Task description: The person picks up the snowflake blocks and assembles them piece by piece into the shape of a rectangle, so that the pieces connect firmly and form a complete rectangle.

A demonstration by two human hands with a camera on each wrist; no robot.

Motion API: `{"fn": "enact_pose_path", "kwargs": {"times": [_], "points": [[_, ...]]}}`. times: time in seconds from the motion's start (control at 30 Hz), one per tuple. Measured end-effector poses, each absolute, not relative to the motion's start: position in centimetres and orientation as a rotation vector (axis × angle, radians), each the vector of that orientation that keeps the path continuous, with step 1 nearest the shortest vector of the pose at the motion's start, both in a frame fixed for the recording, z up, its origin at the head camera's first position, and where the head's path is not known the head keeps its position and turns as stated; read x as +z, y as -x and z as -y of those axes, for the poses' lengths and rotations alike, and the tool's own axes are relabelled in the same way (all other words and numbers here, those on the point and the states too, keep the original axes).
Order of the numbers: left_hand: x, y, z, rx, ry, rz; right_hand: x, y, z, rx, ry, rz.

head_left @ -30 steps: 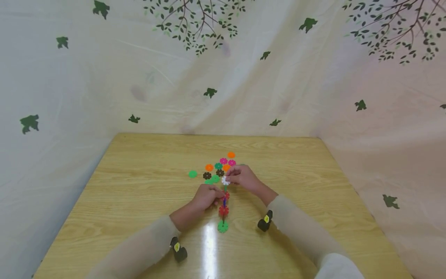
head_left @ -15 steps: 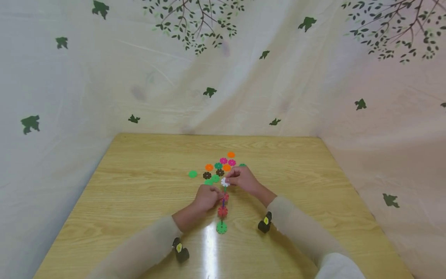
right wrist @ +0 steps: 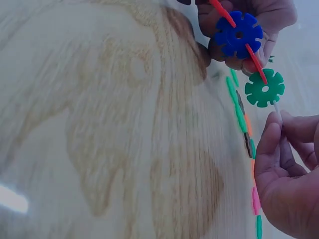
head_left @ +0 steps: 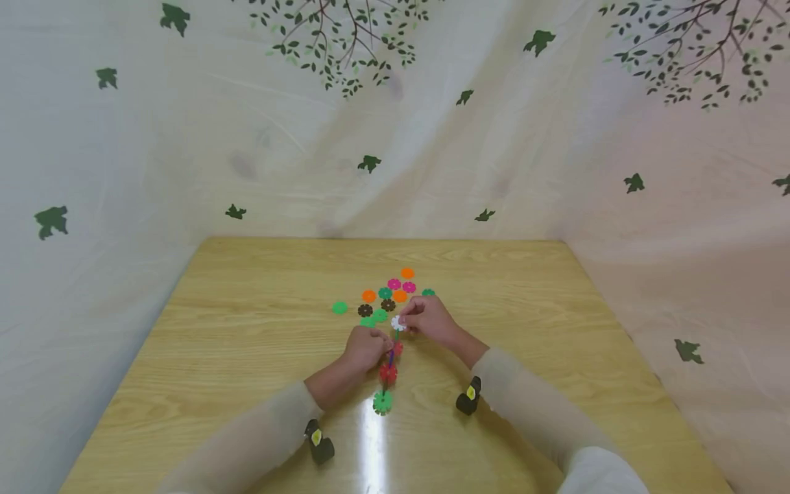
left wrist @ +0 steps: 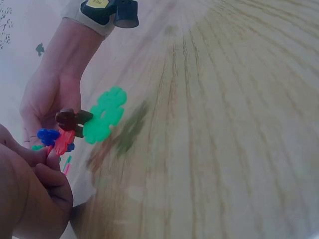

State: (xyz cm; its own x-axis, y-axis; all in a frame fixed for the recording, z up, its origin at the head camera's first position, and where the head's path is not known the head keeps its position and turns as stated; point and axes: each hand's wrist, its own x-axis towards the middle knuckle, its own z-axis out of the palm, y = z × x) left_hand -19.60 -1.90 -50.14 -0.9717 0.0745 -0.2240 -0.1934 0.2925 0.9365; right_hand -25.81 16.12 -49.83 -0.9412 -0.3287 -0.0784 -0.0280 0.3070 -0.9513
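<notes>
A chain of notched plastic discs runs between the hands, raised off the table. Its near end is a light green disc, joined through a brown disc to a red disc. A blue disc follows, then a second red disc and a dark green disc. At the far end is a white disc, pinched between thumb and fingers of my right hand. My left hand pinches the second red disc with its fingertips. The white disc's edge meets the dark green disc.
Loose discs lie flat beyond the hands: orange, pink, brown, light green and dark green among them. The wooden table ends at a pale printed cloth behind and at the sides.
The chain's near end, with the light green disc, has swung to the left, so the chain now slants. Both hands keep their hold with little movement.
</notes>
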Motion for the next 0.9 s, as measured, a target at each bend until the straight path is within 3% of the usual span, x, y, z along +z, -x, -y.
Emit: {"fn": "enact_pose_path", "kwargs": {"times": [0.17, 0.47, 0.9], "points": [[-50.6, 19.4, 2.1, 1.722, 0.127, -2.293, -50.7, 25.4, -16.0, -1.735, 0.172, -2.202], [-50.4, 19.7, 2.3, 1.721, 0.173, -2.287, -50.2, 25.1, -15.0, -1.696, 0.243, -2.425], [-50.0, 20.3, 2.4, 1.808, 0.159, -2.236, -50.2, 25.7, -14.7, -1.908, 0.048, -2.155]]}}
